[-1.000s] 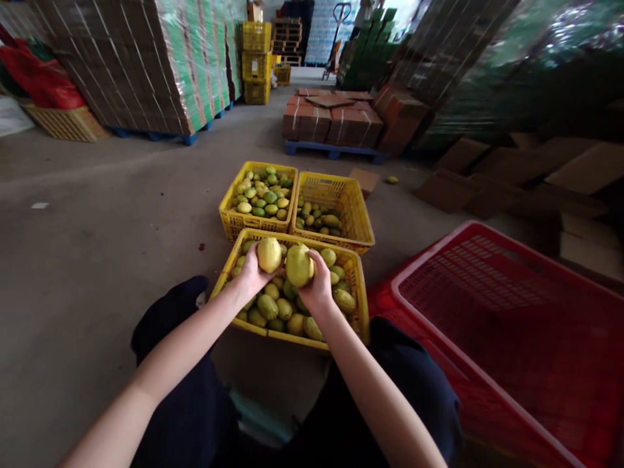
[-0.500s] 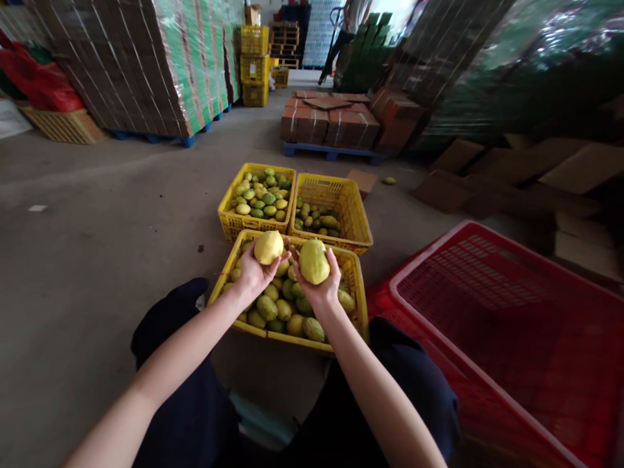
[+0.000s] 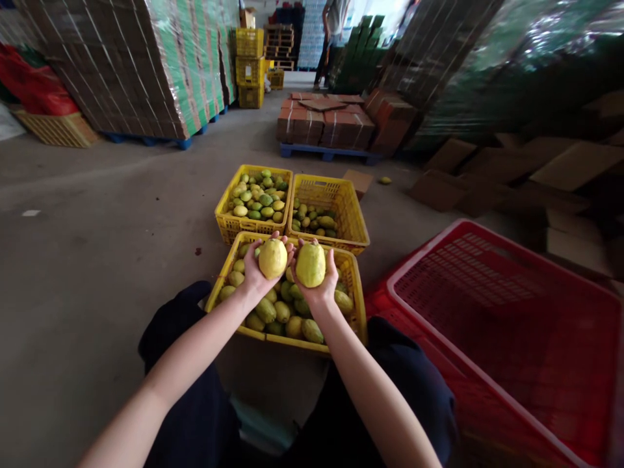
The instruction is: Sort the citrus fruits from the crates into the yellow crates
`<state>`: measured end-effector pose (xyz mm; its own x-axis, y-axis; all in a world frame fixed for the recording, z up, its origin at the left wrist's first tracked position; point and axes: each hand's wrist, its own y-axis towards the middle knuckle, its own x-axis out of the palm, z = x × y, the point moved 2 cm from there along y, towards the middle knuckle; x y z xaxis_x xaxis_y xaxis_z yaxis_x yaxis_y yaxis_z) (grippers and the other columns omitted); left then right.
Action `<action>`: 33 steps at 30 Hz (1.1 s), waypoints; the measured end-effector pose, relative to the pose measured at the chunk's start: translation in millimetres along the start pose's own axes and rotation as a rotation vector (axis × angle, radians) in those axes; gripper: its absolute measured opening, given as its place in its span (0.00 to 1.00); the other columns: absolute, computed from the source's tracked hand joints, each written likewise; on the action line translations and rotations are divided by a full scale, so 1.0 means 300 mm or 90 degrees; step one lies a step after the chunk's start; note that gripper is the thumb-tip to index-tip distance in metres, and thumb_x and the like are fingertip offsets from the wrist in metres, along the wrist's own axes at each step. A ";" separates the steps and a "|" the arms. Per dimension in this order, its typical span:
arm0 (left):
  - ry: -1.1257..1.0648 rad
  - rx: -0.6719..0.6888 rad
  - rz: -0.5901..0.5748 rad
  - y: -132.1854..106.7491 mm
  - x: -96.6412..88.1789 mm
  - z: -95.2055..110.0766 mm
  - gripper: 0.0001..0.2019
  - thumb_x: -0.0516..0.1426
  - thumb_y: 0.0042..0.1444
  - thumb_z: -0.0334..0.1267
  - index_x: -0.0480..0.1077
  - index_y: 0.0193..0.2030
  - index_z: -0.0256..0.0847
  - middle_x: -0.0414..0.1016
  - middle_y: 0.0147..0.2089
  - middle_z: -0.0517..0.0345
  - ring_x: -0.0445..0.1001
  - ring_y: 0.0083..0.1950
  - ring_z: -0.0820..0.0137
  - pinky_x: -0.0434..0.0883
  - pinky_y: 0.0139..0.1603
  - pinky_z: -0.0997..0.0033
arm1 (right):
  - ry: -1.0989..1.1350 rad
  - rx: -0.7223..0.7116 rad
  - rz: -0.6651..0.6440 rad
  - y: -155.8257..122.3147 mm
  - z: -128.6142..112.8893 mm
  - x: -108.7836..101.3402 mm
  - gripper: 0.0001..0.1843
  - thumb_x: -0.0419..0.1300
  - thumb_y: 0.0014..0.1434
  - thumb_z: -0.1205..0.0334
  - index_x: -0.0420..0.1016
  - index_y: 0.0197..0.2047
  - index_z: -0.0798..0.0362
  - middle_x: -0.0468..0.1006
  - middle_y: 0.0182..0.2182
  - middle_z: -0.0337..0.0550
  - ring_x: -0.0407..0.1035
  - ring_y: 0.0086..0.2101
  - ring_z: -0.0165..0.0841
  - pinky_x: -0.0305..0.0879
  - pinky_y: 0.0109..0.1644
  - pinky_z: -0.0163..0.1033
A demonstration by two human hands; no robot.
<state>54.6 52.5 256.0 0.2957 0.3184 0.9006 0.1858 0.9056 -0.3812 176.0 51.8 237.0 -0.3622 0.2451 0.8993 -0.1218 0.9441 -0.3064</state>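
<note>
My left hand (image 3: 257, 274) lies palm up, its fingers curled round a pale yellow fruit (image 3: 272, 258). Beside it my right hand (image 3: 319, 286), also palm up, cups a larger yellow-green fruit (image 3: 311, 264). Both hands hover above the nearest yellow crate (image 3: 357, 311), which is heaped with several yellow and green fruits. Behind it stand two more yellow crates: the left crate (image 3: 227, 224) is nearly full, the right crate (image 3: 351, 214) has a thin layer of fruit. My dark-trousered knees frame the near crate.
A big red crate (image 3: 511, 338) lies tilted at my right. Flattened cartons (image 3: 487, 175) pile beyond it. A blue pallet of brown boxes (image 3: 331, 123) and wrapped carton stacks (image 3: 146, 65) stand on the concrete floor. A person (image 3: 331, 26) stands far back. One loose fruit (image 3: 385, 180) lies on the floor.
Both hands have turned from gripping the fruits over the crate to palms up, side by side, with the fruits resting in them. The far person has stepped into view.
</note>
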 end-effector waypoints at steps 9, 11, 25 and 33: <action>0.027 -0.039 -0.046 -0.006 0.038 -0.011 0.17 0.48 0.63 0.39 0.74 0.51 0.38 0.80 0.32 0.54 0.80 0.31 0.66 0.79 0.42 0.62 | -0.010 -0.011 -0.026 -0.014 -0.027 0.018 0.16 0.52 0.65 0.48 0.77 0.42 0.46 0.84 0.36 0.37 0.78 0.31 0.32 0.78 0.39 0.42; 0.026 -0.045 -0.041 -0.008 0.043 -0.012 0.18 0.48 0.62 0.38 0.73 0.53 0.37 0.80 0.32 0.53 0.80 0.31 0.66 0.79 0.43 0.62 | -0.014 -0.012 -0.020 -0.012 -0.028 0.015 0.16 0.53 0.65 0.48 0.77 0.43 0.47 0.84 0.36 0.37 0.79 0.31 0.32 0.78 0.40 0.43; -0.001 -0.034 -0.058 0.004 -0.023 0.036 0.18 0.50 0.61 0.37 0.71 0.54 0.36 0.81 0.37 0.51 0.81 0.39 0.63 0.80 0.41 0.65 | 0.021 0.049 0.006 -0.015 -0.008 0.018 0.20 0.51 0.64 0.50 0.77 0.49 0.52 0.84 0.37 0.44 0.79 0.37 0.36 0.78 0.40 0.42; 0.205 -0.129 0.047 0.025 -0.206 0.056 0.20 0.50 0.65 0.44 0.67 0.58 0.35 0.80 0.37 0.46 0.82 0.36 0.60 0.79 0.31 0.67 | 0.070 -0.007 -0.032 -0.061 -0.122 0.072 0.18 0.51 0.63 0.55 0.77 0.49 0.51 0.83 0.41 0.45 0.77 0.39 0.34 0.76 0.35 0.34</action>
<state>21.9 44.2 201.0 0.5889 0.2472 0.7694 0.3242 0.7998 -0.5051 204.3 47.8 273.3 -0.2521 0.2192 0.9426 -0.1275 0.9580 -0.2569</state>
